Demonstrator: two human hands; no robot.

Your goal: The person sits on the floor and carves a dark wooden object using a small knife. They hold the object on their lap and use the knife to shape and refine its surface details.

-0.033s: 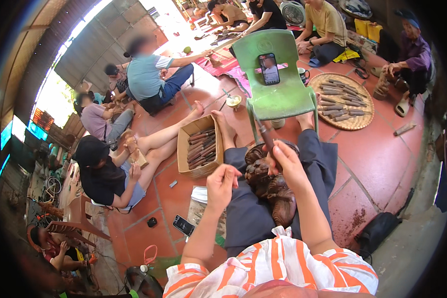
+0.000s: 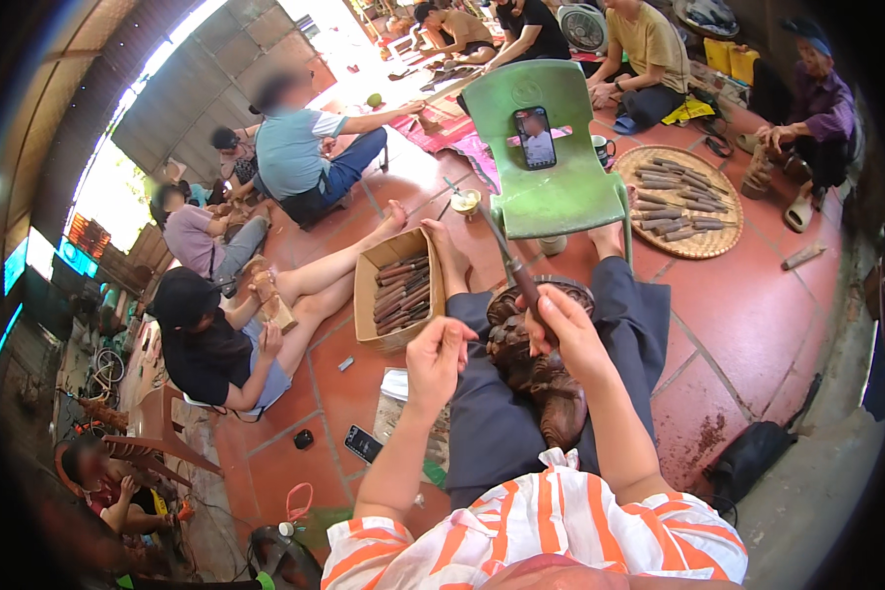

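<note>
My right hand point(image 2: 566, 329) is wrapped round the brown wooden handle of a carving chisel point(image 2: 523, 281). Its thin metal blade points up and away, in front of the green chair. To the left, my left hand point(image 2: 439, 362) is raised with its fingers curled in. Whatever lies inside them, if anything, is hidden. Between my legs rests a dark carved wooden piece point(image 2: 558, 405), with rounded, grooved shapes. My right hand and the chisel cover part of it, and I cannot tell whether they touch it.
A cardboard box point(image 2: 365, 300) of wooden-handled tools stands left of my feet. Ahead is a green plastic chair point(image 2: 516, 211) bearing a phone point(image 2: 535, 138). On the right, a round woven tray point(image 2: 726, 233) holds more tools. A seated person point(image 2: 202, 339) works close on my left.
The chisel has swung so that its blade shows more clearly beyond the handle. My right hand has shifted slightly down, and my left hand stays nearly in place.
</note>
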